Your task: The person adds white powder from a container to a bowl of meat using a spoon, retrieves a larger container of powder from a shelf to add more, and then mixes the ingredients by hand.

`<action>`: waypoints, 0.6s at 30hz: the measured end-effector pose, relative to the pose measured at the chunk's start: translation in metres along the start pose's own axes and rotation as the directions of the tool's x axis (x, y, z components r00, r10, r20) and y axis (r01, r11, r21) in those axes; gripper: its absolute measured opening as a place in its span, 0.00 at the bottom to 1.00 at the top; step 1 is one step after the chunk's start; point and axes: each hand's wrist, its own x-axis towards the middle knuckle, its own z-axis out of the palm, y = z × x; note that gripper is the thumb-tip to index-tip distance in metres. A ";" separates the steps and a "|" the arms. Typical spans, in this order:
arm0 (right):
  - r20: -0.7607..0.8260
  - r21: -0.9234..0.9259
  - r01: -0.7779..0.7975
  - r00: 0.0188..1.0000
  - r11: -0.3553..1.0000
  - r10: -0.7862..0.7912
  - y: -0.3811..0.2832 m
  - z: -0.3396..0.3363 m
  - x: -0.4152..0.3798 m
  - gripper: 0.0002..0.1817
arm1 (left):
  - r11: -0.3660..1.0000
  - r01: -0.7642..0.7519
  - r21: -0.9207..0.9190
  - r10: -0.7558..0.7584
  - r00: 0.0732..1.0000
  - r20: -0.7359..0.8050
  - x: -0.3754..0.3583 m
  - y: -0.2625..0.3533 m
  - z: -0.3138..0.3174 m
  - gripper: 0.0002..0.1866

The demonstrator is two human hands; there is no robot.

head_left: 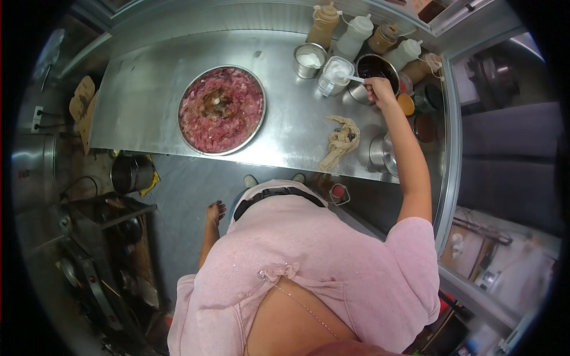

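Observation:
My right hand (380,92) is closed around the handle of a white spoon (354,78). The spoon's far end dips into a clear jar of white powder (334,82), so its bowl is hidden. Just under my hand stands a metal pot of dark liquid (375,66). My left hand (215,212) hangs low beside my body, away from the counter, its fingers loosely bent and apart with nothing in them. On the counter's left half sits a round metal bowl (262,121) heaped with pink minced meat (205,127), a brown seasoning patch on top.
Squeeze bottles (354,37) line the back right of the steel counter (136,113). A small metal cup of white powder (309,61) stands left of the jar. A crumpled beige cloth (341,142) lies near the front edge. Lidded jars (424,127) crowd the right side.

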 end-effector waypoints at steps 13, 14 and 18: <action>0.137 0.263 0.014 0.989 0.965 -0.052 -0.046 0.020 -0.022 0.05 | 0.999 -0.006 -0.038 0.005 1.000 -0.005 -0.001 -0.006 0.004 0.15; 0.159 0.277 0.081 0.979 0.957 -0.129 -0.059 0.035 -0.033 0.04 | 0.999 -0.014 -0.031 0.014 1.000 0.002 -0.001 -0.006 0.004 0.15; 0.221 0.265 0.222 0.933 0.938 -0.284 -0.091 0.113 -0.081 0.06 | 0.996 -0.019 -0.083 0.018 1.000 -0.016 0.001 -0.006 0.003 0.15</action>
